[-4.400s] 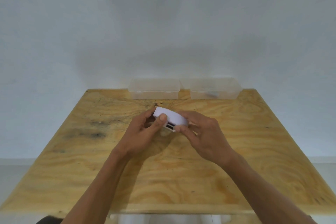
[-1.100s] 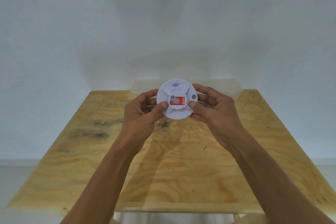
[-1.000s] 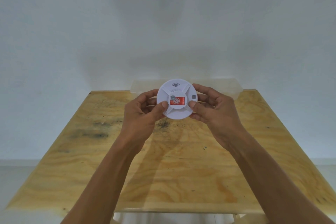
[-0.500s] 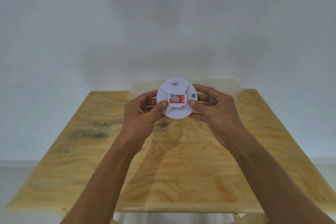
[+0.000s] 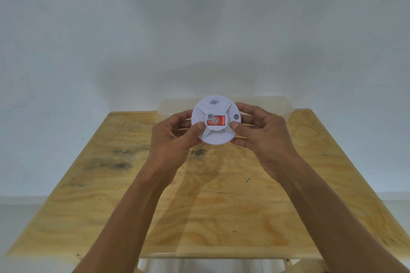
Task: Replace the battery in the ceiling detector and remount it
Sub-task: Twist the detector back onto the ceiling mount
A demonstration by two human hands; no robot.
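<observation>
Both hands (image 5: 175,139) (image 5: 264,137) grip the detector (image 5: 216,126) above the desk (image 5: 221,206), looks unopened, so battery swap probably not started.

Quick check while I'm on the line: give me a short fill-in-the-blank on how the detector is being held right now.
1. The white detector is held up by ____ hands, the left hand and the right hand.
2. The sticker at the detector's centre is mostly ____ in colour.
3. The detector is lifted clear of the wooden ____ below it.
4. Both thumbs press on the detector's ____ face, the side toward the camera.

Missing words: two; red; table; front
</observation>
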